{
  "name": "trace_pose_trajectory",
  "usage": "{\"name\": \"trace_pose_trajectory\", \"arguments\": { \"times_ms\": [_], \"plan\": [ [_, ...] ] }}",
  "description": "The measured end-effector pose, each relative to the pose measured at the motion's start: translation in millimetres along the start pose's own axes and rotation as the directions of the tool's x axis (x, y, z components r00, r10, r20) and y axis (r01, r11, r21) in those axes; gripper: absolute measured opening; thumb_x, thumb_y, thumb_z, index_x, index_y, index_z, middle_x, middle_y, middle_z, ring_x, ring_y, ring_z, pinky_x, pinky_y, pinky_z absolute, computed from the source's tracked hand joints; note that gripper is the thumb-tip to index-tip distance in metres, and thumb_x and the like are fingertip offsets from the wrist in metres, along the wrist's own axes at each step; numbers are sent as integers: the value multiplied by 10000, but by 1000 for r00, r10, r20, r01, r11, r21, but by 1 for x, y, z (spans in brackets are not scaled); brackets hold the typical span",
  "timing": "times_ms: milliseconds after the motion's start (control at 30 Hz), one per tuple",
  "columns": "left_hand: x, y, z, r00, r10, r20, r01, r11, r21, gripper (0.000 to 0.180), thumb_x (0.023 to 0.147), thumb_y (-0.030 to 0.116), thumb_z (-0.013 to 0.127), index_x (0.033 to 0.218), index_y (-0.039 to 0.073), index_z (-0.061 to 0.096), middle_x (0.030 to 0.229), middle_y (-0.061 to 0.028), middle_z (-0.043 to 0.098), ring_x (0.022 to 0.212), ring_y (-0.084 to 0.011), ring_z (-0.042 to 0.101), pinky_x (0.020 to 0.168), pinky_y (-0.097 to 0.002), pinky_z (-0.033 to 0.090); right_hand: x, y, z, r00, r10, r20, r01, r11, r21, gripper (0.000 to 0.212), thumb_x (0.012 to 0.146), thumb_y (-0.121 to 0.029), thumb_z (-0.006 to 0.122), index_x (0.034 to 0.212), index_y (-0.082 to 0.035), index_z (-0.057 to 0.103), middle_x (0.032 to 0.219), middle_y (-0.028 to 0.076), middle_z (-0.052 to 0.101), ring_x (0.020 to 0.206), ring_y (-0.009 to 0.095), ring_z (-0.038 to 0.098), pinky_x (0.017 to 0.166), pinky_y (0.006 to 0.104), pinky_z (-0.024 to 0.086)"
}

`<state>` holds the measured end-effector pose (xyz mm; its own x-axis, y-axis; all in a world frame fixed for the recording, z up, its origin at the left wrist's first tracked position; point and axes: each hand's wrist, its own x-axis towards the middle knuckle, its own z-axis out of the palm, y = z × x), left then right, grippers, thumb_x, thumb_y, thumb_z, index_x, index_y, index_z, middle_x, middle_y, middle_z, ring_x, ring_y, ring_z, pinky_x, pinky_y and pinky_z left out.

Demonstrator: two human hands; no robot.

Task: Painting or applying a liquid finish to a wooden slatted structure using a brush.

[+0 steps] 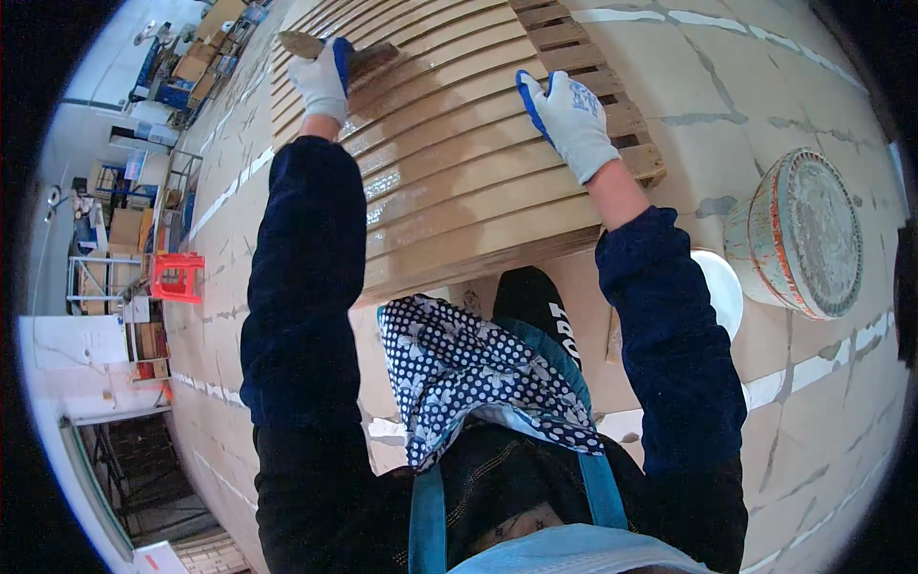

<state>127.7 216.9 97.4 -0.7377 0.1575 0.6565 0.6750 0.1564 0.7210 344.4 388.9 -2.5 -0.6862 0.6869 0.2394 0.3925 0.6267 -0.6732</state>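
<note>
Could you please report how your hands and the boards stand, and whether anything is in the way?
Left hand gripping brush; right hand at boards' right side. Boards showing glossy patches. Splattered bucket off to the right, apart from boards.

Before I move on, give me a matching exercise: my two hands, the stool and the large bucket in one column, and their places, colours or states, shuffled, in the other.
Column one
1. Left hand
2. Right hand
3. Stool
4. Large bucket

Column two
A. Red, off to the left of the boards
B. Round, standing on the floor to the right of the boards
C. Gripping a brush
D. At the right end of the boards, in a white and blue glove, with no tool visible

Right pairs: 1-C, 2-D, 3-A, 4-B.
</note>
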Motion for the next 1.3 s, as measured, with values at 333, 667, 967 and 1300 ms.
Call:
{"name": "trace_pose_trajectory", "arguments": {
  "times_ms": [333, 667, 967, 1300],
  "plan": [
    [-136, 52, -55, 872, -320, 370, 446, 831, -333, 54, 823, 31, 566, 809, 12, 517, 692, -56, 556, 596, -160, 554, 570, -296, 489, -2, 8, -4, 1000, 1, 10, -1, 1000, 25, 527, 883, -489, 420, 880, 10, 589, 807, 244, 638, 811, 384, 623, 748, 466, 479],
    [-1, -2, 16, 995, 12, 102, -5, 998, -67, 157, 789, 90, 642, 865, -22, 563, 763, -51, 587, 670, -130, 557, 584, -292, 470, 3, 0, -1, 1000, -3, -8, 3, 1000, -8, 503, 882, -466, 421, 869, 4, 599, 809, 244, 638, 810, 389, 623, 748, 471, 478],
    [-196, 75, -52, 930, -251, 270, 324, 905, -277, 98, 827, 10, 577, 771, 24, 497, 722, -14, 533, 622, -85, 496, 565, -222, 430, 1, 12, 2, 999, -18, -31, 18, 1000, -4, 534, 876, -487, 414, 889, 9, 613, 817, 255, 634, 824, 396, 619, 765, 476, 475],
    [-114, 54, -40, 991, -115, 64, 122, 984, -129, 122, 798, 106, 643, 794, 0, 583, 722, -28, 565, 642, -144, 557, 557, -302, 441, 3, 12, 9, 995, -89, -42, 88, 995, -36, 568, 875, -524, 409, 859, 5, 613, 815, 243, 635, 831, 389, 614, 772, 469, 466]
  ]
}}
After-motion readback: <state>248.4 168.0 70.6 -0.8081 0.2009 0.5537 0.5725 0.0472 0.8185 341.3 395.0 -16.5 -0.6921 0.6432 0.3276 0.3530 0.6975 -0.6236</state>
